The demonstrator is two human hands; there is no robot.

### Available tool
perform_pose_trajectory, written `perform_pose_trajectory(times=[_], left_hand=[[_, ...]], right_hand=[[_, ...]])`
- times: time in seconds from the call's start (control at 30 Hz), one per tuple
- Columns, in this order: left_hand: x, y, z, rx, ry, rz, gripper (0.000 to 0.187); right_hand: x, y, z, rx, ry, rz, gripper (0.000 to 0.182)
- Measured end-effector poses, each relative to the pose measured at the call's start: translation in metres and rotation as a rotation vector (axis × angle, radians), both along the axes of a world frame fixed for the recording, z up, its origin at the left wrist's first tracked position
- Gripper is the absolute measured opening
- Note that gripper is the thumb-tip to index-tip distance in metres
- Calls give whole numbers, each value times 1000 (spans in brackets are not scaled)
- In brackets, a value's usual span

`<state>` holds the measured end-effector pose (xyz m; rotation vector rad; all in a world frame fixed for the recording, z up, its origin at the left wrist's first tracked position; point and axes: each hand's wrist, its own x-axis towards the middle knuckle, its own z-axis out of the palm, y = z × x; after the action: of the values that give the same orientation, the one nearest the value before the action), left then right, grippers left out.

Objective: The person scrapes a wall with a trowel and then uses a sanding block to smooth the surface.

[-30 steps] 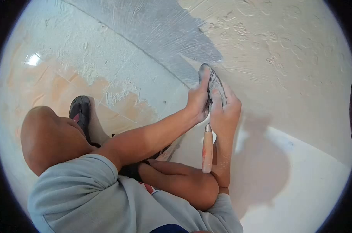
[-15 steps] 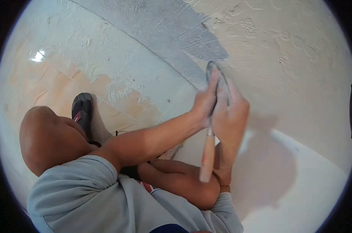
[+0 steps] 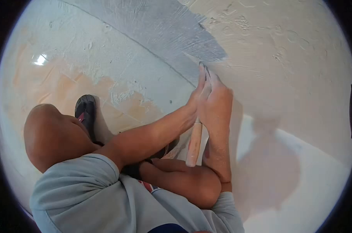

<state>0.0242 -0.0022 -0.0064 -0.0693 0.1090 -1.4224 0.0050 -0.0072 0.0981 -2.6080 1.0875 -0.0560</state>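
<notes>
Up close, both my hands clamp one trowel: my right hand (image 3: 216, 103) wraps the blade's back, my left hand (image 3: 197, 99) presses fingers along its other face, steadying the steel tip (image 3: 202, 69) against the wall (image 3: 292, 58), apparently for even pressure. Its wooden handle (image 3: 194, 143) hangs down toward my knees. The tip sits at the edge of the grey wet patch (image 3: 164, 27); bare plaster lies open to the right, the dusty floor (image 3: 67, 77) and a sandal (image 3: 86, 110) to the left.

No writing, label, brand or number can be read anywhere in the view. The wall (image 3: 284, 58) and the trowel handle (image 3: 194, 143) carry none.
</notes>
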Motion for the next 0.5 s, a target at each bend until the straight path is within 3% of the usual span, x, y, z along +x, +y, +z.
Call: perform_pose_trajectory(times=[0.03,0.1,0.17,0.23,0.27,0.37,0.4,0.5], left_hand=[[-4,2,8,-6,3,0,62],[-8,5,33,285,50,-63,62],[-23,-3,9,275,52,-144,64],[-21,-3,3,123,20,-49,65],[-43,-28,-44,84,-54,159,58],[-27,-13,-4,164,-33,108,59],[-20,-5,13,214,-19,80,60],[-12,2,22,286,-33,-57,62]], right_hand=[[-5,2,4,-6,3,0,41],[-10,10,20,-20,-186,-17,38],[-6,15,30,65,-300,-85,36],[-1,10,23,49,-34,-103,34],[1,5,16,44,-45,-101,34],[-9,-8,-17,-7,16,-31,37],[-12,-2,-4,-14,-155,1,35],[-12,6,24,82,-249,-55,36]])
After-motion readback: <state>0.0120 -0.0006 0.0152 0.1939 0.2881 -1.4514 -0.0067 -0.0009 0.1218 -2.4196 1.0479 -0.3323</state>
